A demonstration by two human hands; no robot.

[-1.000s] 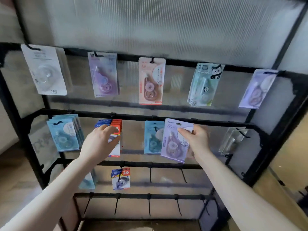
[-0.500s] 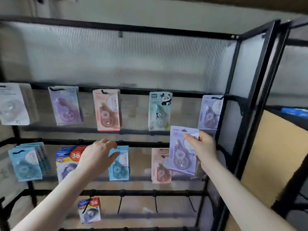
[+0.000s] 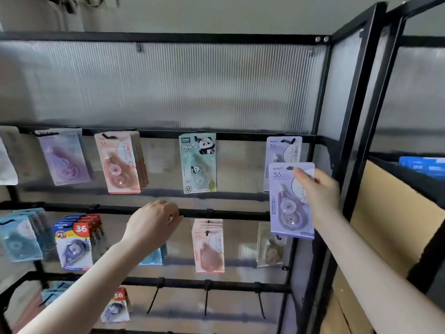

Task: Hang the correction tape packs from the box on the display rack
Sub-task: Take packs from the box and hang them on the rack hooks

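One lilac correction tape pack [image 3: 287, 201] is held up in the right hand [image 3: 317, 191], thumb and fingers pinching its upper right corner so the card hangs below and to the left of the grip. It overlaps the lower part of a matching lilac pack [image 3: 280, 150] already hung at the right end of the display rack [image 3: 346, 121]'s upper rail. Whether the held card touches the hung one cannot be told from this angle.

The left hand [image 3: 154, 222] is raised before the middle rail, fingers loosely curled, with nothing seen in it.

Along the upper rail also hang a panda pack [image 3: 198, 162], a pink stack [image 3: 120, 162] and a purple pack [image 3: 63, 160]. The middle rail carries a blue stack [image 3: 20, 235], a red-and-yellow stack [image 3: 74, 242], another pink stack [image 3: 209, 244] and a clear pack [image 3: 269, 247]. The lowest row's hooks are mostly bare.
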